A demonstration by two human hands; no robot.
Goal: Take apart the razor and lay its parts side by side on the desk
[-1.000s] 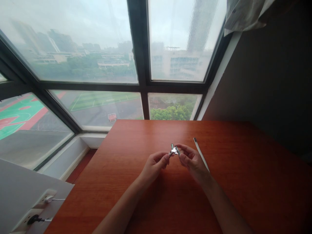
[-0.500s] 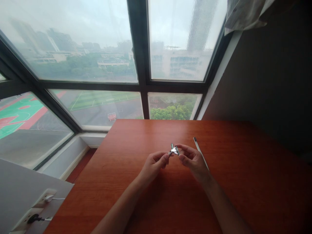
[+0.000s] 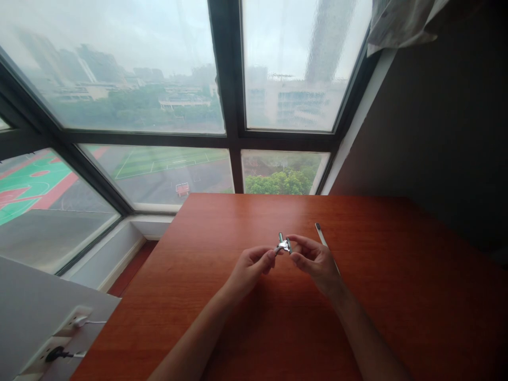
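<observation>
A small shiny metal tool [image 3: 283, 245] is held above the tabletop between my hands, in the middle of the view. It has a curved stem and two short dark-edged bars side by side; its exact kind is too small to make out. My left hand [image 3: 254, 267] pinches the stem end between thumb and fingers. On the other side, my right hand [image 3: 315, 262] grips the right-hand bar with thumb and forefinger. Right of that hand, a slim pale stick with a dark tip [image 3: 322, 236] lies on the table, its near end partly behind my wrist.
The reddish-brown wooden table [image 3: 190, 328] reaches back to the dark window frame [image 3: 234, 143]. At lower left, a wall socket strip [image 3: 50, 354] has a black plug [image 3: 55, 353] and a white plug in it. Pale cloth [image 3: 397, 26] hangs at upper right.
Almost nothing differs. The metal tool and my right hand's fingertips have shifted very slightly, while both hands keep their hold.
</observation>
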